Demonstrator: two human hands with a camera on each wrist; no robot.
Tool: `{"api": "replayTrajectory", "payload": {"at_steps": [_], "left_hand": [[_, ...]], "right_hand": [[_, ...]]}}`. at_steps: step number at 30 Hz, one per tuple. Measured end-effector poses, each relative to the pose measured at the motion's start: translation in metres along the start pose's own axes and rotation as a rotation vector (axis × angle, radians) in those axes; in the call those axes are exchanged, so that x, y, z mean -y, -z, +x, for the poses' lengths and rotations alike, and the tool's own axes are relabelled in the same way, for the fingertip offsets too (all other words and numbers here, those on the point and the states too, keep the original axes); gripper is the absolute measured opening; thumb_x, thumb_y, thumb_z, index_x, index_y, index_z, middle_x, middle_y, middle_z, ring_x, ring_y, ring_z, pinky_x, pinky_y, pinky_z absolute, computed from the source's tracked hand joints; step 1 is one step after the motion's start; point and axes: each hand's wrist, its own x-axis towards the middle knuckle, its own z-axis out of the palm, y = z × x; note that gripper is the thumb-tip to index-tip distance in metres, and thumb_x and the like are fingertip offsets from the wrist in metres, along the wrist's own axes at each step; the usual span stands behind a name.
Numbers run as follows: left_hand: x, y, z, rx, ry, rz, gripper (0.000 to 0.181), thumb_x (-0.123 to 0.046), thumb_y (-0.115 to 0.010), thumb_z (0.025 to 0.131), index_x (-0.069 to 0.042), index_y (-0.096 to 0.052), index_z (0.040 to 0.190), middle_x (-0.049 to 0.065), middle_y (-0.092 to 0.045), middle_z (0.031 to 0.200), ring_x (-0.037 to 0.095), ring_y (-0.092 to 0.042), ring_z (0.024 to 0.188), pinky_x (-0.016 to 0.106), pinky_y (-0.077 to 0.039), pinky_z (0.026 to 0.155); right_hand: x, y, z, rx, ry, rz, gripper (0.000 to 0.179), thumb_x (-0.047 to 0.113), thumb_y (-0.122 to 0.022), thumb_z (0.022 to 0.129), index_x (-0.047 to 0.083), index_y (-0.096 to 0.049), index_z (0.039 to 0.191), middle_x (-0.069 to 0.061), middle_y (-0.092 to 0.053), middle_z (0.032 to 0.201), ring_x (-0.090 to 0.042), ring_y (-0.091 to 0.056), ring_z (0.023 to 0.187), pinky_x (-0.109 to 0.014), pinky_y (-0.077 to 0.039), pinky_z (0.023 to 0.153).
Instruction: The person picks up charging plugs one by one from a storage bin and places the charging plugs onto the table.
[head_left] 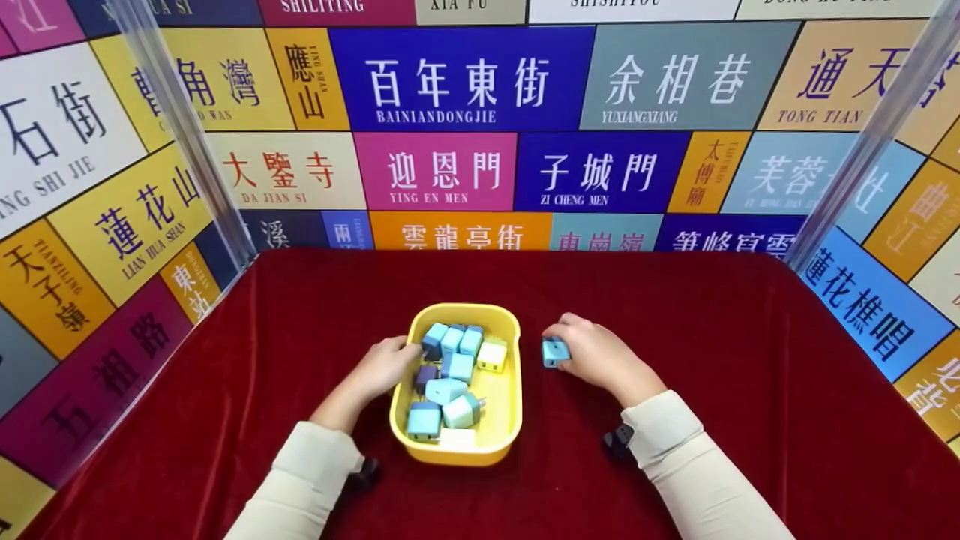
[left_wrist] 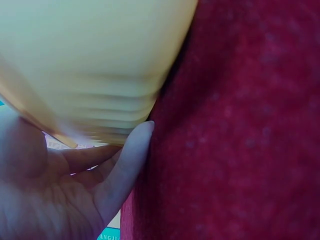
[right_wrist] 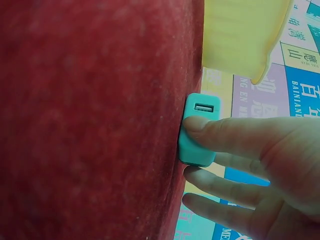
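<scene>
A light-blue charger (head_left: 555, 352) sits just beyond the right wall of a yellow tub (head_left: 516, 397), a little right of the tabletop's middle. The right hand (head_left: 596, 352) pinches it between thumb and fingers, a USB port showing in the right wrist view; whether it touches the cloth is hard to tell. The left hand (head_left: 386, 367) grips the tub's left wall at the rim.

Inside the tub, blue chargers (head_left: 457, 368) crowd the left side, with a yellow charger (head_left: 492, 355) near the right wall and a pale block (head_left: 457, 438) at the near end. Pale sleeves (head_left: 667, 435) cover both forearms.

Under everything spreads a deep red cloth (head_left: 675, 315), velvety, with soft folds toward the tabletop's left edge. Beyond the far edge rises a wall of coloured panels (head_left: 461, 79) bearing Chinese characters and romanised names; similar panels flank the left and right edges. Clear upright strips (head_left: 191, 135) stand at both far corners.
</scene>
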Motion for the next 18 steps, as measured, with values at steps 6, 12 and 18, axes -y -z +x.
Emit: {"api": "replayTrajectory", "payload": {"at_steps": [6, 12, 18], "left_hand": [[-0.001, 0.0008, -0.0008, 0.005, 0.01, -0.002, 0.044, -0.027, -0.049, 0.104, 0.004, -0.068, 0.129, 0.015, -0.071, 0.106, 0.024, -0.07, 0.094, 0.041, -0.063, 0.082], [-0.0003, 0.0, -0.0001, 0.005, 0.009, -0.002, 0.044, -0.026, -0.049, 0.105, 0.004, -0.068, 0.131, 0.016, -0.071, 0.109, 0.025, -0.071, 0.095, 0.042, -0.063, 0.083], [-0.0007, -0.0003, 0.0, 0.001, 0.01, -0.007, 0.044, -0.026, -0.049, 0.105, 0.003, -0.069, 0.13, 0.015, -0.071, 0.108, 0.024, -0.072, 0.094, 0.041, -0.063, 0.083]], "right_hand": [[0.0004, 0.0012, 0.0002, 0.009, -0.005, 0.0, 0.043, 0.005, -0.086, 0.087, 0.005, -0.074, 0.128, -0.011, -0.064, 0.118, -0.028, -0.065, 0.098, -0.046, -0.058, 0.092], [0.0006, 0.0014, -0.0003, 0.011, -0.01, -0.012, 0.043, 0.006, -0.086, 0.087, 0.005, -0.074, 0.128, -0.011, -0.064, 0.118, -0.028, -0.064, 0.098, -0.046, -0.058, 0.091], [0.0016, 0.0045, -0.0003, 0.014, -0.017, -0.012, 0.039, 0.006, -0.085, 0.089, 0.005, -0.075, 0.126, -0.011, -0.067, 0.117, -0.027, -0.064, 0.098, -0.046, -0.058, 0.092]]}}
